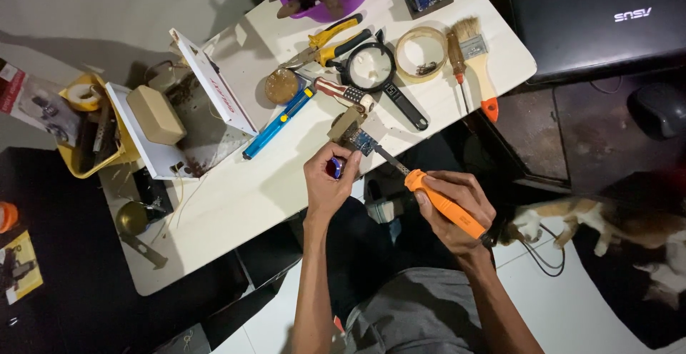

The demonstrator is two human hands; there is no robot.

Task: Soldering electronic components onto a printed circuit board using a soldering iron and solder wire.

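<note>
Right hand [457, 207] grips orange soldering iron [441, 204], tip at blue circuit board [359, 140] on white table [236, 197] edge. Left hand [327, 182] closed on small red-blue part [334, 168], just beside board. Magnifier [371, 68] & brush [477, 57] farther back.

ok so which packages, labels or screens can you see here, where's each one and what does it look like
Closed laptop: top right, beside the table; black lid with a small silver logo.
Open box: left part of the table; flat white cardboard, lid upright with red print.
Printed card: far left edge; white and red with small pictures.
Yellow leaflet: lower left on the dark surface; yellow with dark picture.
</note>
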